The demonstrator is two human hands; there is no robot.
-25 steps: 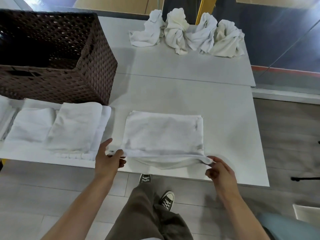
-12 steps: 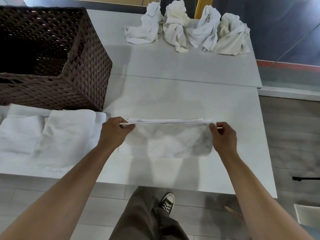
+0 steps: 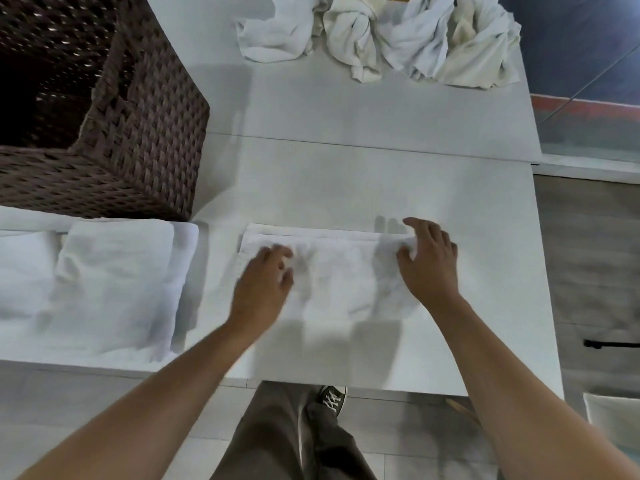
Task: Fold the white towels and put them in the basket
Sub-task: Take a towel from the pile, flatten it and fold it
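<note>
In the head view, a folded white cloth towel (image 3: 339, 282) lies flat on the pale grey desk (image 3: 346, 174), near its front edge. The left grip (image 3: 263, 285), blurred, rests on the towel's left part, fingers loose and holding nothing. The right grip (image 3: 427, 265) lies released on the towel's far right corner, fingers spread. A pile of folded white towels (image 3: 114, 282) lies to the left, just in front of the dark brown woven basket (image 3: 145, 126). Crumpled white towels (image 3: 398, 36) sit at the desk's far edge.

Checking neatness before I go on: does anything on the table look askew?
Nothing spilled or damaged. The middle towel has layers slightly offset along its far edge. The folded towels overlap unevenly in front of the basket, not in it.
</note>
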